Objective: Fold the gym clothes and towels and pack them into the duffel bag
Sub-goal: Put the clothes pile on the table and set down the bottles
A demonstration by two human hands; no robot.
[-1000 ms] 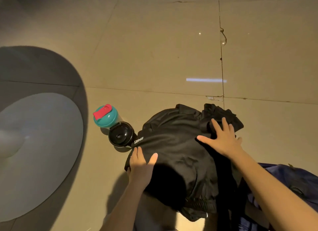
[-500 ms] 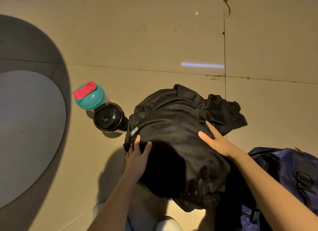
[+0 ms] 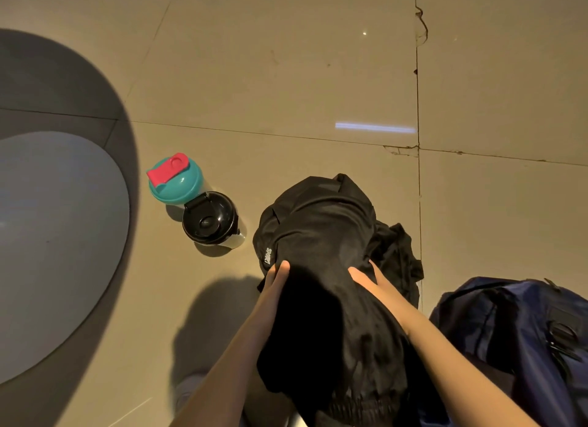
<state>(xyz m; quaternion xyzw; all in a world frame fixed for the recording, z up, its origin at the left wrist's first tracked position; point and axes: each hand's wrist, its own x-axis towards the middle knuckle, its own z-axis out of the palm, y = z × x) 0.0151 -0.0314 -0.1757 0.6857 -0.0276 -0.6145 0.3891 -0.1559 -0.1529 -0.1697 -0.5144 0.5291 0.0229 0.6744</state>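
- The tiled floor (image 3: 286,76) filled most of the view. It was beige and glossy, with dark joint lines and a chipped corner where four tiles met, and a thin bar of reflected light lay just left of that joint.
- A large, round grey surface (image 3: 57,235) took up the left edge and threw a broad dark shadow behind it. It lay well apart from the clothes.
- The black garment (image 3: 324,235) sat bunched in the lower middle, its far end resting on the floor and its near end drawn up towards the camera. A small white logo showed on its left side, and a gathered waistband hung at the bottom. More loose black cloth spilled out to its right.
- The navy duffel bag (image 3: 509,331) lay at the lower right, just beside the garment, with a black buckle showing on its side. Nothing lay between the bag and the cloth.
- Two shaker bottles stood on the floor to the garment's left and touched each other. The teal-lidded bottle (image 3: 176,181) had a red flip cap, and the black-lidded bottle (image 3: 210,218) was nearer the garment.
- The left hand (image 3: 273,286) gripped the garment's left edge, thumb over the top, its fingers mostly hidden by cloth.
- The right hand (image 3: 372,286) clasped the opposite side, thumb lying on top and fingers along the flank, so the garment was squeezed between both hands.
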